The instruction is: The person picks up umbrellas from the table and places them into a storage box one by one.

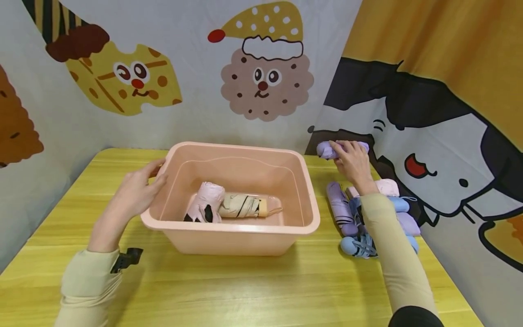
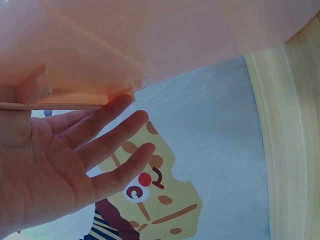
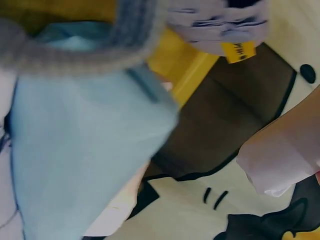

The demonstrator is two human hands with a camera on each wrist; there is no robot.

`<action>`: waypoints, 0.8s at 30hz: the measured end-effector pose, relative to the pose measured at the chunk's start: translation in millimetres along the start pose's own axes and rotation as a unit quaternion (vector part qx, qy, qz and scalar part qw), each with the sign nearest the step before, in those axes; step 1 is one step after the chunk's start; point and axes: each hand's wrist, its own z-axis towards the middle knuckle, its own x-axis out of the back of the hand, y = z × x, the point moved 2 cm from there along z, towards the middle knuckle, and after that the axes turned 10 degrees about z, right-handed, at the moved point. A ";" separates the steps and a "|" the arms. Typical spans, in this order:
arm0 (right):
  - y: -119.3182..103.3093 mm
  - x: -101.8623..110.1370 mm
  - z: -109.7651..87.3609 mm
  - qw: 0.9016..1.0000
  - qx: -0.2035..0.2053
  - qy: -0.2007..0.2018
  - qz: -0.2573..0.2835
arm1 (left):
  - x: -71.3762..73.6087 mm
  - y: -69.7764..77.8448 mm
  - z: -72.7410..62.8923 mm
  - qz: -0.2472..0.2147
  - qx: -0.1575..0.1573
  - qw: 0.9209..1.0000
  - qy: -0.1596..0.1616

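Note:
A pink plastic bin (image 1: 241, 240) holds a pink folded umbrella (image 1: 210, 195) and a beige folded umbrella (image 1: 241, 206) with a wrist loop. My left hand (image 1: 140, 188) is at the bin's left rim; in the left wrist view its fingers are spread and nearly straight, one fingertip touching the rim. Above the back right of the table, my right hand (image 1: 352, 161) grips a lavender folded umbrella (image 1: 324, 150) from above. Below that hand lies a group of several folded umbrellas, among them a purple one (image 1: 339, 204) and a blue one (image 3: 90, 135). My right forearm partly hides them.
The bin stands on a yellow wood-grain table (image 1: 245, 290). A printed cloth (image 1: 196, 122) hangs behind the table and along its right side. A yellow tag (image 3: 239, 51) shows on one umbrella in the right wrist view.

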 end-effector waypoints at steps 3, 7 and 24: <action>-6.5 4.6 4.7 1.000 0.015 0.020 0.003 | 0.1 0.3 0.3 0.001 0.000 1.000 0.001; -17.1 11.5 12.6 0.998 0.032 0.044 0.004 | -0.2 0.0 0.3 0.001 0.000 1.000 -0.001; -63.7 45.4 37.6 0.991 0.086 0.102 -0.012 | 0.5 0.2 1.2 0.010 0.002 0.999 -0.034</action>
